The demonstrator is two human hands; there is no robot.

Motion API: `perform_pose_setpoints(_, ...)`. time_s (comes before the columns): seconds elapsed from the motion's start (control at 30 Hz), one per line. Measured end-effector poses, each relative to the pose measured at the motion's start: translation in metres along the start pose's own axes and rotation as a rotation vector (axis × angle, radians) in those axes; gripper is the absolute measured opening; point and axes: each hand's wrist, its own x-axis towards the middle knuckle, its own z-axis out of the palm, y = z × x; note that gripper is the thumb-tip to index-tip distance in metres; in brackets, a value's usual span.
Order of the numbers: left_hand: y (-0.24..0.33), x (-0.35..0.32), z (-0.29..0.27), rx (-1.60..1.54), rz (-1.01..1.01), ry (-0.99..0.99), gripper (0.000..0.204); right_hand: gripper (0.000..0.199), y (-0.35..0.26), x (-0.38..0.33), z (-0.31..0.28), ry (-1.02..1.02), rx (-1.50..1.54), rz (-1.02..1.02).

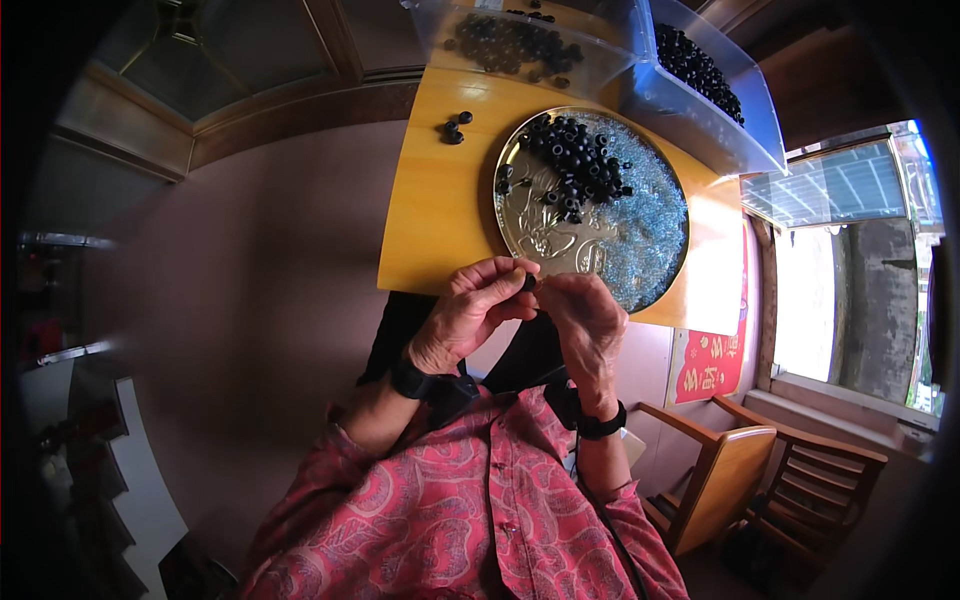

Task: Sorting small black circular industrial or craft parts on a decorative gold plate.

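My left hand (475, 308) pinches a small round black plastic piece (530, 282) between thumb and fingertips, over the near edge of the table. Close against it is my right hand (588, 312), its fingertips pressed together at the same piece; whatever they grip is too small to make out. Just beyond both hands lies a round metal tray (535, 240) with an embossed bottom. Heaped on its far side are similar black pieces (575, 160), some showing an open ring end. Many small clear bluish pieces (645, 225) cover the right part of the tray.
Several loose black pieces (455, 128) sit on the yellow table (420, 210), left of the tray. At the back stand two translucent plastic bins, a left one (545, 45) and a right one (715, 135), both holding black pieces. Wooden chairs (725, 480) are at the right, beneath a window.
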Motion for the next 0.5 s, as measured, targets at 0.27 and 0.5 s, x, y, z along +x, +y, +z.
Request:
perform_pose_setpoints(0.27,0.004,-0.005,0.005,0.078,0.014,0.029,0.021,0.023,-0.006,0.001,0.001,-0.01,-0.034,-0.051)
perform_pose_setpoints(0.5,0.008,-0.007,0.006,0.327,0.027,0.038,0.023,0.036,-0.011,0.003,-0.004,-0.099,-0.249,-0.153)
